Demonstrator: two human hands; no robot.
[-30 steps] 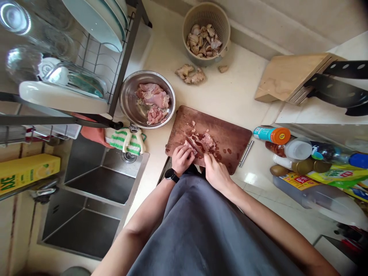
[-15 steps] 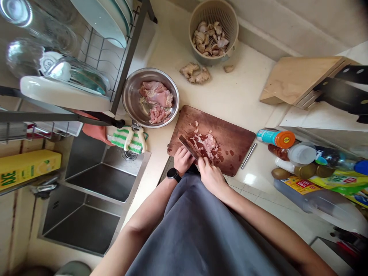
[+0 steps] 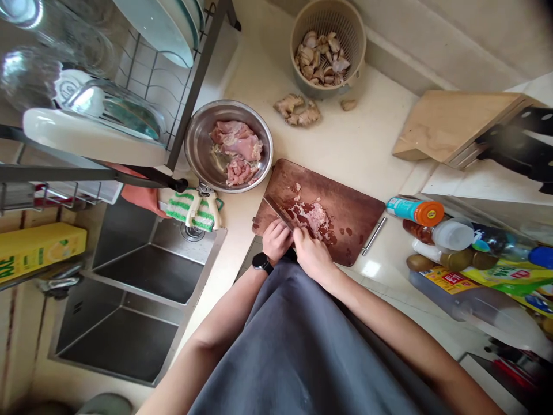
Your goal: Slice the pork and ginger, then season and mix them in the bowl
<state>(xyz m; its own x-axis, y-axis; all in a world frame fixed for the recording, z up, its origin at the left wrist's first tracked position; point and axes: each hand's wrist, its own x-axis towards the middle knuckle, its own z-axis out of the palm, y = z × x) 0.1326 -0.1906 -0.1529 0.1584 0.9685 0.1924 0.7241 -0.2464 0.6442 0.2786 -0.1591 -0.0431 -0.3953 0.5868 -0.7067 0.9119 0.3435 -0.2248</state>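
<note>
The cutting board (image 3: 345,216) is smooth dark wood, the bowl (image 3: 196,158) glossy steel, the apron (image 3: 294,346) matt cloth.

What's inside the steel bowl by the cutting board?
The steel bowl holds raw pink meat in two heaps, one larger, one smaller, with a little liquid. The bowl's bottom beneath the meat is covered.

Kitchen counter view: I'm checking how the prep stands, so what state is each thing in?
Knife, held by the right hand, blade above the board.
Right hand, gripping the knife.
Left hand, fingers curled at the board's near edge.
Chopped meat, small wet pieces on the board.
Cutting board, wet and stained.
Raw meat, uncut pieces in a steel bowl.
Ginger, unpeeled on the counter.
Garlic, piled in a basket.
</note>
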